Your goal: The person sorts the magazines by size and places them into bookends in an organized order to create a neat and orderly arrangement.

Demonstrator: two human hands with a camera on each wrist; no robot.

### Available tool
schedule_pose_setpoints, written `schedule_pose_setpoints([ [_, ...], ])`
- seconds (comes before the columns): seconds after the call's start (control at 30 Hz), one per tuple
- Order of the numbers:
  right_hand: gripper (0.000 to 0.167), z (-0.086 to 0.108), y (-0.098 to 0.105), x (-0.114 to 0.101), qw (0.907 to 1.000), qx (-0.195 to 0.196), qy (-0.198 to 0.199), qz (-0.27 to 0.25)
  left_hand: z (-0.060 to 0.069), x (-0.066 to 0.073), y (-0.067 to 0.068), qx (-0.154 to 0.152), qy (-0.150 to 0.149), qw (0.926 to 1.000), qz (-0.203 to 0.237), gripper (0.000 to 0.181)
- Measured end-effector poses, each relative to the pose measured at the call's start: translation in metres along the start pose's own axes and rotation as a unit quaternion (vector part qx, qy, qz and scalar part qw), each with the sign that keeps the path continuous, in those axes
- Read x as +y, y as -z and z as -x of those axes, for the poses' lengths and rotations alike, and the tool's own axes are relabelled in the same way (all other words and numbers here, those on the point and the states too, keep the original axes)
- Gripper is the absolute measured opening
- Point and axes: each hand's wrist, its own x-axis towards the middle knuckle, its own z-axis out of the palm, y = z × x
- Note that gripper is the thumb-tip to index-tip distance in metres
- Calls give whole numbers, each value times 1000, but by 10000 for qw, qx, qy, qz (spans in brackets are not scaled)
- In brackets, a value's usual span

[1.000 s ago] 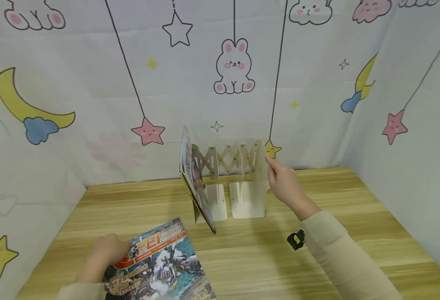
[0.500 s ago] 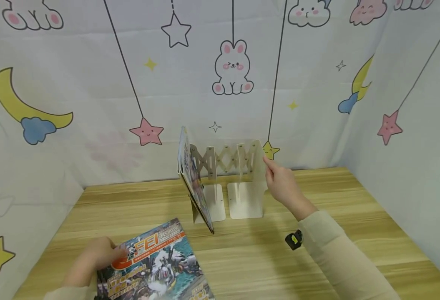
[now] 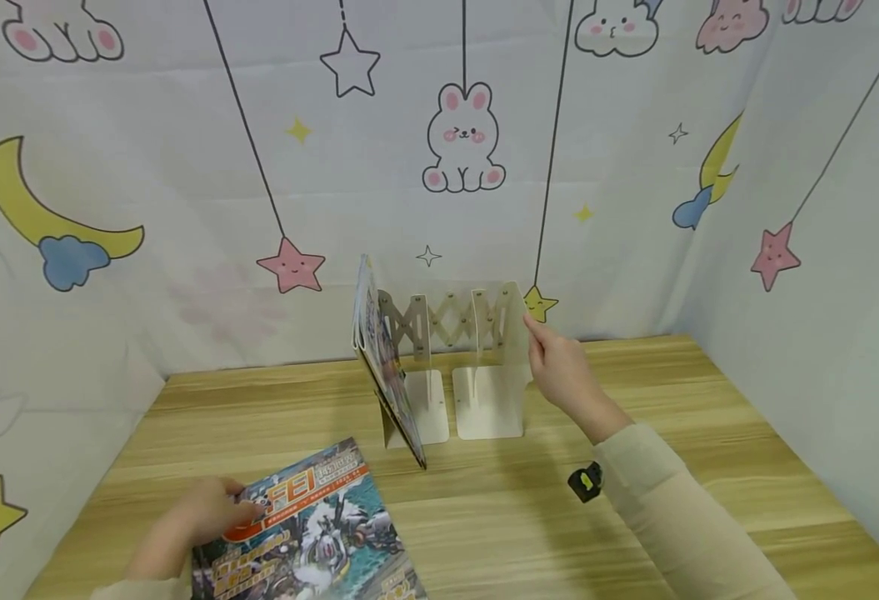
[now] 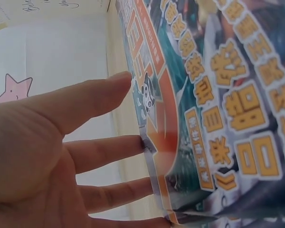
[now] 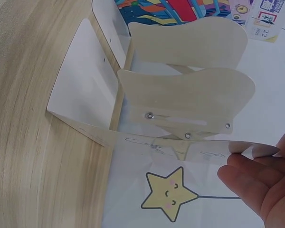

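Note:
My right hand (image 3: 566,375) pinches the upper edge of the right end panel of a cream folding bookend (image 3: 487,404). In the right wrist view, that panel's edge runs between my thumb and fingers (image 5: 256,175). A few thin magazines (image 3: 387,354) stand leaning against the bookend's left end. At the front left, a magazine (image 3: 327,533) with a colourful robot cover lies face up. My left hand (image 3: 199,517) is at its left edge. The left wrist view shows fairly straight fingers (image 4: 114,149) touching the magazine's edge, with the thumb apart from them.
A wood-grain table (image 3: 499,517) meets a white patterned cloth (image 3: 379,192) behind the bookend and at both sides. A small black device (image 3: 585,482) is beside my right sleeve. Crossed metal links (image 3: 450,321) join the bookend's panels.
My left hand has slid slightly left along the front magazine, and its fingers look looser. That magazine has shifted a little left. The right hand keeps its hold on the bookend.

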Motion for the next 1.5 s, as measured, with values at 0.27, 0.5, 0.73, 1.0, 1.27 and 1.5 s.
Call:
schedule_pose_setpoints([
  [0.27, 42, 0, -1, -1, 10000, 42, 14, -5, 7, 6, 7, 158, -26, 9998, 147, 55],
  [0.5, 42, 0, 0, 0, 10000, 75, 31, -12, 6, 3, 12, 347, -28, 9988, 359, 41],
  [0.73, 41, 0, 0, -2, 10000, 77, 47, -6, 8, 3, 14, 293, -8, 9977, 605, 35],
  [1.0, 41, 1, -1, -1, 9999, 97, 42, 25, 8, 3, 23, 549, 272, 9970, 476, 65],
  [1.27, 43, 1, -1, -3, 10000, 32, -57, -32, 11, -4, 26, 373, 513, 9957, 677, 39],
  [1.5, 42, 1, -2, -2, 10000, 92, -21, 0, 11, -10, 27, 66, 582, 9890, 1357, 38],
])
